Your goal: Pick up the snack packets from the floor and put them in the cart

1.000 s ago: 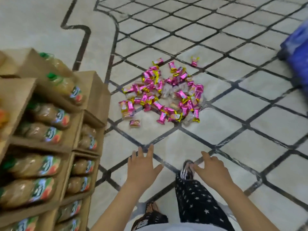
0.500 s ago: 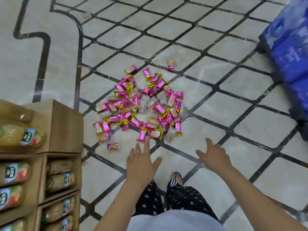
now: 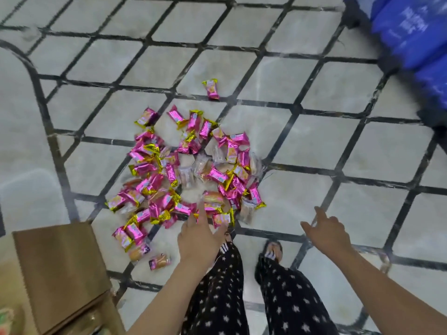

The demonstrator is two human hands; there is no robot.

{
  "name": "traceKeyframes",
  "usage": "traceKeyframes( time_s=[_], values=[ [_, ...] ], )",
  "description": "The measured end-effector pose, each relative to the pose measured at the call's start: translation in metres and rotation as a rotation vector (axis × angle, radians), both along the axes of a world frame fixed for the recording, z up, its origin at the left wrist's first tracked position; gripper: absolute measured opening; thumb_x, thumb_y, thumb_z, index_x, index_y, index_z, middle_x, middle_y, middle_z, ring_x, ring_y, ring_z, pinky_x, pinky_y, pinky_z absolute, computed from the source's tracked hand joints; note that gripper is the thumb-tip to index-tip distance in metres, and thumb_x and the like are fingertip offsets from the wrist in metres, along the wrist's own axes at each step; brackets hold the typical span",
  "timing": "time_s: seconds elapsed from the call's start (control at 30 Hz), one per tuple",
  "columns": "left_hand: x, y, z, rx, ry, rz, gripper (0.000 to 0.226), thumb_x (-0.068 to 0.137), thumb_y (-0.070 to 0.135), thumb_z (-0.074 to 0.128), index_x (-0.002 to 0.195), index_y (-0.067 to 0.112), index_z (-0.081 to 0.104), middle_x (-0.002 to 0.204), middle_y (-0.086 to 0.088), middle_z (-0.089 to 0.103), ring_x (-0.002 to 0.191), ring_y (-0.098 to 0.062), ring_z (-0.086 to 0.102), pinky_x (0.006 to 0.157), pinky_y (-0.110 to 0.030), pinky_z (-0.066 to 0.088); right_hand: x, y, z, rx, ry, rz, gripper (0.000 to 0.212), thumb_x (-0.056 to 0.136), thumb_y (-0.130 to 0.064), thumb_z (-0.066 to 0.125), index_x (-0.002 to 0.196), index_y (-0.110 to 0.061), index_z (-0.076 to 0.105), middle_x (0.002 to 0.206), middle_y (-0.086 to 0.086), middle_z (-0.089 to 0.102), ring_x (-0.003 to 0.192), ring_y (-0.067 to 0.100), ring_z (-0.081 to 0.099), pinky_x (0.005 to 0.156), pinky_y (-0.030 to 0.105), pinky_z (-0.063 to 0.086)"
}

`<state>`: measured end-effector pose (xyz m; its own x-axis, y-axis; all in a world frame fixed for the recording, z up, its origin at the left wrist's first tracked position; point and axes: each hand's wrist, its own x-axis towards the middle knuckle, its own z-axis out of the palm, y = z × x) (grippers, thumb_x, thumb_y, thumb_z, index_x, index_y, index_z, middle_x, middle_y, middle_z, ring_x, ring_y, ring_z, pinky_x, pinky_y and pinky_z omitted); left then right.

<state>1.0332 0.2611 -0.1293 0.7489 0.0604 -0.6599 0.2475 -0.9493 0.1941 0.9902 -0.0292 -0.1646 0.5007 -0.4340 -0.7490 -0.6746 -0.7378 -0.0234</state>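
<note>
**Both hands out over the spilled packets**

We see the pink-and-gold snack packets heaped on the tiled floor, with one stray packet lying beyond the heap. The left hand stretches forward, palm down, fingers straight and spread over the heap's near edge, its grip released. The right hand reaches out to the right of the heap, forefinger extended, the other fingers loosely bent, its grip likewise released. A cardboard box stands at lower left.

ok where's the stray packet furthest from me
In the head view the stray packet lies on the floor just beyond the far edge of the pile, well left of the blue packs.
</note>
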Motion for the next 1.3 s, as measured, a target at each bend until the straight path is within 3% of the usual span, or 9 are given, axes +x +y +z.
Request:
traceKeyframes(
  time_s=[0.23, 0.37, 0.57, 0.7, 0.87, 0.97, 1.07, 1.17, 1.3],
  values=[
    [0.076, -0.037, -0.186, 0.144, -0.021, 0.050, 0.099, 0.081, 0.084, 0.030, 0.157, 0.030, -0.004, 0.154, -0.019, 0.034, 0.139, -0.038, 0.036, 0.108, -0.048, 0.037, 0.056, 0.009, -0.184, 0.080, -0.065, 0.047, 0.076, 0.092, -0.061, 0.045, 0.154, -0.031, 0.013, 0.125, 0.019, 0.050, 0.116, 0.037, 0.049, 0.092, 0.041, 0.046],
    [0.098, -0.056, -0.315, 0.227, -0.098, 0.108, 0.114, 0.065, 0.096, 0.013, 0.157, 0.031, -0.001, 0.145, -0.021, 0.043, 0.129, -0.041, 0.045, 0.100, -0.049, 0.042, 0.075, 0.016, -0.315, 0.077, -0.096, 0.090, 0.076, 0.093, -0.059, 0.045, 0.155, -0.031, 0.010, 0.124, 0.017, 0.050, 0.114, 0.034, 0.050, 0.088, 0.039, 0.045],
    [0.120, -0.067, -0.462, 0.191, -0.232, 0.286, 0.114, 0.066, 0.093, 0.026, 0.156, 0.030, -0.002, 0.139, -0.024, 0.047, 0.121, -0.046, 0.048, 0.098, -0.056, 0.040, 0.090, 0.025, -0.481, 0.095, -0.141, -0.063, 0.080, 0.090, -0.063, 0.047, 0.154, -0.035, 0.007, 0.120, 0.014, 0.052, 0.110, 0.031, 0.053, 0.089, 0.041, 0.051],
    [0.142, -0.059, -0.519, 0.192, -0.267, 0.378, 0.120, 0.059, 0.099, 0.028, 0.156, 0.034, -0.004, 0.137, -0.024, 0.047, 0.122, -0.046, 0.047, 0.099, -0.058, 0.037, 0.083, 0.042, -0.544, 0.127, -0.128, 0.032, 0.088, 0.086, -0.069, 0.046, 0.154, -0.036, 0.002, 0.123, 0.013, 0.050, 0.112, 0.030, 0.051, 0.090, 0.038, 0.049],
    [0.167, -0.051, -0.553, 0.055, -0.259, 0.614, 0.105, 0.076, 0.084, 0.048, 0.154, 0.042, -0.008, 0.141, -0.025, 0.047, 0.127, -0.045, 0.046, 0.104, -0.055, 0.033, 0.073, 0.055, -0.571, 0.103, -0.149, 0.030, 0.096, 0.083, -0.068, 0.053, 0.153, -0.036, -0.004, 0.122, 0.009, 0.050, 0.114, 0.027, 0.047, 0.090, 0.037, 0.047],
    [0.176, -0.054, -0.557, -0.088, -0.290, 0.661, 0.100, 0.084, 0.063, 0.062, 0.155, 0.041, -0.005, 0.139, -0.030, 0.046, 0.126, -0.044, 0.047, 0.103, -0.048, 0.036, 0.071, 0.055, -0.575, 0.085, -0.188, -0.032, 0.084, 0.087, -0.058, 0.054, 0.153, -0.032, 0.009, 0.122, 0.008, 0.053, 0.115, 0.028, 0.048, 0.090, 0.039, 0.048],
    [0.181, -0.059, -0.546, -0.163, -0.320, 0.713, 0.099, 0.085, 0.048, 0.071, 0.156, 0.041, 0.002, 0.149, -0.029, 0.034, 0.131, -0.042, 0.043, 0.105, -0.045, 0.036, 0.073, 0.052, -0.567, 0.123, -0.281, -0.209, 0.074, 0.089, -0.052, 0.057, 0.148, -0.023, 0.023, 0.113, 0.005, 0.063, 0.099, 0.025, 0.061, 0.082, 0.042, 0.055],
    [0.180, -0.062, -0.518, -0.159, -0.316, 0.612, 0.099, 0.086, 0.044, 0.071, 0.155, 0.042, 0.002, 0.148, -0.030, 0.033, 0.126, -0.043, 0.047, 0.102, -0.046, 0.040, 0.080, 0.036, -0.537, 0.162, -0.362, -0.337, 0.075, 0.092, -0.047, 0.056, 0.151, -0.017, 0.021, 0.111, 0.006, 0.065, 0.091, 0.024, 0.066, 0.077, 0.040, 0.058],
    [0.178, -0.069, -0.455, -0.186, -0.264, 0.433, 0.097, 0.086, 0.050, 0.068, 0.149, 0.055, -0.006, 0.134, -0.035, 0.043, 0.108, -0.048, 0.056, 0.095, -0.051, 0.048, 0.100, 0.010, -0.470, 0.151, -0.428, -0.326, 0.080, 0.093, -0.044, 0.056, 0.154, -0.015, 0.014, 0.112, 0.009, 0.062, 0.091, 0.022, 0.065, 0.074, 0.031, 0.055]
  ],
)
